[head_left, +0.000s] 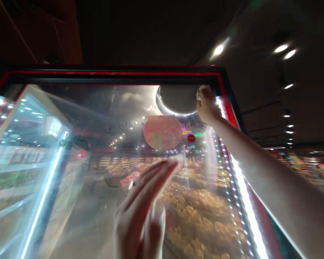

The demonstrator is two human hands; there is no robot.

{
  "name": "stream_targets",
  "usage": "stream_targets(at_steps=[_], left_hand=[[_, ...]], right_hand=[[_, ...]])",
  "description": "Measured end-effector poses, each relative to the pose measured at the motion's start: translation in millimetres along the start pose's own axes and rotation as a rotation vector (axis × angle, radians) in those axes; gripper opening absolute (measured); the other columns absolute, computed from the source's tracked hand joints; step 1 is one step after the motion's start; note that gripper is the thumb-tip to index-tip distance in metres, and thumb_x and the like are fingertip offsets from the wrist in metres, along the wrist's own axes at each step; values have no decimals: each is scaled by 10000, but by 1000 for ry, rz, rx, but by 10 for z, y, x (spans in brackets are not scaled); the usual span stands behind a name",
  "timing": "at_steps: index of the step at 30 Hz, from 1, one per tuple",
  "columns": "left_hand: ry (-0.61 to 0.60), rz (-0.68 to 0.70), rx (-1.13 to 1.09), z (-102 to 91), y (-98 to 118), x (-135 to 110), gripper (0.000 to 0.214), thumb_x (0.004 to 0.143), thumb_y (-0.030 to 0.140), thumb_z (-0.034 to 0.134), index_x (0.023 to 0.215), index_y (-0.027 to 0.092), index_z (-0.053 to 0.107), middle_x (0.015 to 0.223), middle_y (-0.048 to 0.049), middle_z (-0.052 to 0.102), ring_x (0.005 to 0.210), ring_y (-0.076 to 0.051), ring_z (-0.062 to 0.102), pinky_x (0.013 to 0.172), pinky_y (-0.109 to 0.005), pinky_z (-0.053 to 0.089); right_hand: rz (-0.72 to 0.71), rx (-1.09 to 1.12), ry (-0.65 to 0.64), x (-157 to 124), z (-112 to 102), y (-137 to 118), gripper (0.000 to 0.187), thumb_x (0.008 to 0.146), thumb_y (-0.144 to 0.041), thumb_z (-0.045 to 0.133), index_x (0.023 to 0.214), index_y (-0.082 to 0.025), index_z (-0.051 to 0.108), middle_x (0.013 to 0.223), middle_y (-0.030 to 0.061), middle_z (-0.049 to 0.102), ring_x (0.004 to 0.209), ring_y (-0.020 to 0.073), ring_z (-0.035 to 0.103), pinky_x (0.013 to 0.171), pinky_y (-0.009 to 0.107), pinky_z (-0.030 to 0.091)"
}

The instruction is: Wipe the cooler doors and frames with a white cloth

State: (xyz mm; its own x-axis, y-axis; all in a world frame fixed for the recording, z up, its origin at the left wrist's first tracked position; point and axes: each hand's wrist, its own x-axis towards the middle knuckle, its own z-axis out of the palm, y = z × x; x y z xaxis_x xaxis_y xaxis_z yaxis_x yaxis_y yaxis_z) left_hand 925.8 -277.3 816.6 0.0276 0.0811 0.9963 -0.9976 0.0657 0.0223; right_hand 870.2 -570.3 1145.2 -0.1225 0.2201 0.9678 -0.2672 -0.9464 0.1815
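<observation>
I look up at a tall glass panel (97, 151) in a black and red frame (113, 72). My right hand (206, 104) reaches to the panel's top right corner, closed round a small white cloth (199, 94) pressed against the glass beside a round silver disc (175, 100). My left hand (144, 208) lies flat against the lower middle of the glass, fingers stretched out together, holding nothing. A round pink sticker (162, 132) sits on the glass between the two hands.
Reflected shop shelves and lights show in the glass. A strip of small white lights (243, 201) runs down the right edge of the frame. Ceiling spotlights (282, 48) shine at the upper right. Shelves of goods (307, 165) stand far right.
</observation>
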Motion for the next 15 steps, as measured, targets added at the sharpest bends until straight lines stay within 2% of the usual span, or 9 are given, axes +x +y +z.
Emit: stream_targets(at_steps=[2, 4, 7, 9, 11, 15], left_hand=[[-29, 82, 5, 146, -52, 450, 514, 1097, 418, 554, 1609, 422, 600, 1648, 21, 649, 1568, -301, 583, 1311, -563, 510], [-60, 158, 19, 323, -201, 834, 553, 1050, 373, 612, 1602, 339, 618, 1670, -17, 632, 1639, -319, 491, 1371, -593, 398], [-44, 231, 67, 553, -498, 1176, 592, 1009, 292, 637, 1600, 264, 619, 1697, -60, 602, 1652, -323, 466, 1408, -575, 311], [-32, 268, 136, 643, -652, 1248, 593, 1021, 276, 631, 1613, 248, 604, 1703, -77, 591, 1628, -317, 504, 1402, -556, 338], [-16, 301, 218, 682, -729, 1241, 585, 1045, 279, 618, 1628, 242, 587, 1701, -93, 589, 1605, -319, 535, 1391, -551, 372], [-34, 347, 410, 674, -717, 1175, 575, 1114, 272, 513, 1684, 190, 507, 1731, -136, 534, 1622, -326, 515, 1369, -565, 421]], right_hand=[[-3, -15, -5, 22, -19, -6, 635, 982, -103, 439, 1607, -112, 552, 1699, 211, 541, 1661, 341, 421, 1363, 564, 390], [-92, 7, -38, 41, -49, -25, 662, 967, -96, 435, 1605, -193, 579, 1693, 139, 571, 1656, 297, 435, 1373, 547, 389], [-248, 63, -121, 3, -153, 2, 674, 959, -113, 454, 1604, -243, 600, 1686, 88, 594, 1645, 285, 457, 1385, 554, 381], [-271, 77, -155, -56, -237, 67, 657, 980, -141, 470, 1625, -208, 580, 1702, 113, 577, 1650, 298, 452, 1381, 552, 392], [-231, 52, -152, -81, -282, 126, 667, 991, -149, 476, 1656, -144, 530, 1732, 162, 532, 1669, 319, 423, 1371, 558, 406], [-105, -73, -90, 86, -189, 70, 711, 930, -82, 487, 1639, -46, 515, 1690, 236, 559, 1658, 361, 434, 1390, 601, 356]])
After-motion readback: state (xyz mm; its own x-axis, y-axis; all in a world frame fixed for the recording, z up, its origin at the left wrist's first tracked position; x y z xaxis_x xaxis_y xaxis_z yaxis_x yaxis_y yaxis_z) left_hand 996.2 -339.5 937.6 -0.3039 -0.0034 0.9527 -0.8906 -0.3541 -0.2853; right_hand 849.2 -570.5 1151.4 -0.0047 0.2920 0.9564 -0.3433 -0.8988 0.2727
